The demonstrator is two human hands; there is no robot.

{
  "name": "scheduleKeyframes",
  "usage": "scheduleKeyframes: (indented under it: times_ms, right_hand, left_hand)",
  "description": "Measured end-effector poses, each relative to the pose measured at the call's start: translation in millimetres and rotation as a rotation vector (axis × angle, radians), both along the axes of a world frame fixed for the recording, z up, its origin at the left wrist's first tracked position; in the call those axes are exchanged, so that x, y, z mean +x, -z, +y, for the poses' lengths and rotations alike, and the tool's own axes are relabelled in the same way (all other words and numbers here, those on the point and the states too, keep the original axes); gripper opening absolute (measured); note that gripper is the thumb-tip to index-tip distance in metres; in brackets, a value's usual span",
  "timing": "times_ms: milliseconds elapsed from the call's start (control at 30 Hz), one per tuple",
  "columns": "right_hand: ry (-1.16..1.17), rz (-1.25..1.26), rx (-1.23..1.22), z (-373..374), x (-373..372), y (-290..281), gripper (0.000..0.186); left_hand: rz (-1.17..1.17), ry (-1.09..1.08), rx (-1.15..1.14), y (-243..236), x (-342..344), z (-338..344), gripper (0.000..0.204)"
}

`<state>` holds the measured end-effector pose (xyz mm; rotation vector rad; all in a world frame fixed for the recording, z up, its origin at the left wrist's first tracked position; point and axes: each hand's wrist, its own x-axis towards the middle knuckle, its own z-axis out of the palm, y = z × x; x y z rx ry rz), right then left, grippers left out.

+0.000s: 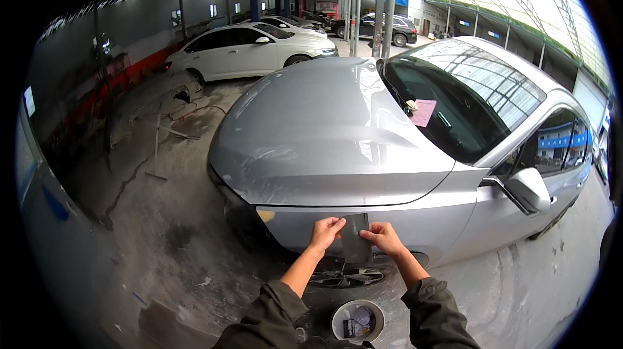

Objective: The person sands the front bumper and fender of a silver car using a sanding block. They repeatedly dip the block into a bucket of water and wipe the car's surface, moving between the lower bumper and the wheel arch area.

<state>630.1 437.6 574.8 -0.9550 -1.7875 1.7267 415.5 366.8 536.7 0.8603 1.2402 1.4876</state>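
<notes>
A dark grey sheet of sandpaper (355,240) hangs upright between my two hands in front of a silver car (305,148). My left hand (324,232) pinches its left edge near the top. On the other side, the thumb and fingers of my right hand (384,238) grip the right edge. Behind the sheet is the car's front fender (435,219), just below the closed hood. A yellowish patch (265,216) shows at the fender's front end. Under my hands the front wheel (350,276) is partly covered by the sheet.
A round bucket (381,316) with dark and pale items inside stands on the floor below my hands. The car's side mirror (529,191) juts out at right. A pink paper (424,112) lies at the windshield. A metal stand (157,135) and a white car (240,53) are farther left.
</notes>
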Motion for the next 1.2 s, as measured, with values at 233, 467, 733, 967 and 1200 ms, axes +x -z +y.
scheduleKeyframes:
  times_ms: [233,467,733,967,1200]
  right_hand:
    - [-0.055,-0.002,-0.045,-3,-17,-7,0.016]
    - [-0.214,-0.036,-0.113,-9,-34,-20,0.018]
    - [-0.182,0.312,-0.472,-17,-22,2,0.052]
    - [-0.084,0.208,-0.327,-52,-74,19,0.026]
    - [-0.044,-0.037,-0.071,-61,-77,40,0.025]
  left_hand:
    - [-0.179,0.099,-0.133,-21,-25,-36,0.026]
    - [0.113,0.244,-0.098,-11,-59,-45,0.031]
    - [-0.475,-0.052,0.023,18,-63,-58,0.014]
    - [-0.612,0.087,0.068,47,-25,-72,0.014]
    - [-0.495,0.076,-0.082,80,-30,-88,0.015]
